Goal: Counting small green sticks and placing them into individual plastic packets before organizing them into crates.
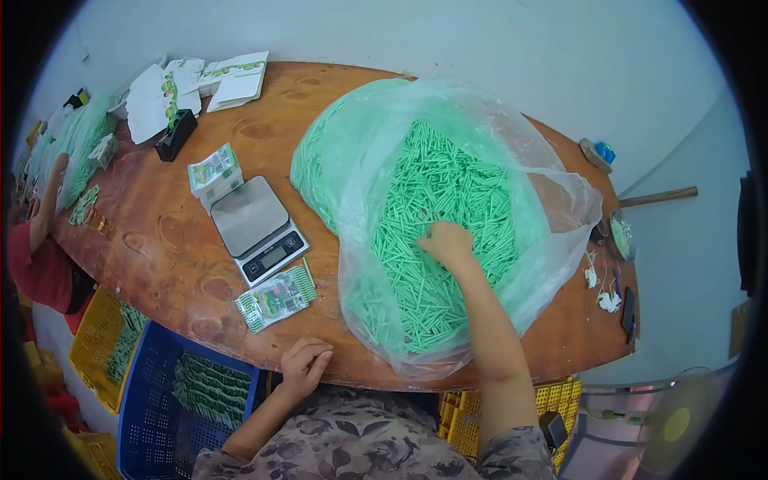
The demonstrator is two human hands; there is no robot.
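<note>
My right hand [449, 243] reaches into a large clear plastic bag [372, 120] filled with short green sticks [444, 174]; its fingertips are among the sticks, so its grip is hidden. At the table's front edge rests my left hand [305, 363], fingers loosely curled, nothing visible in it. A digital kitchen scale [252, 219] with a bare platform stands left of the bag. Below it lies a stack of printed green-and-white packets [276, 299], a single green stick beside its upper right corner. Another packet bundle [216, 174] touches the scale's upper left.
Beyond the scale are a black tape dispenser [176, 135] and white printed cardboard pieces [237, 81]. A co-worker [42, 252] reaches over the far left of the wooden table [162, 282]. Blue [144, 384] and yellow baskets [90, 354] hold green packs below. A fan [678, 423] stands lower right.
</note>
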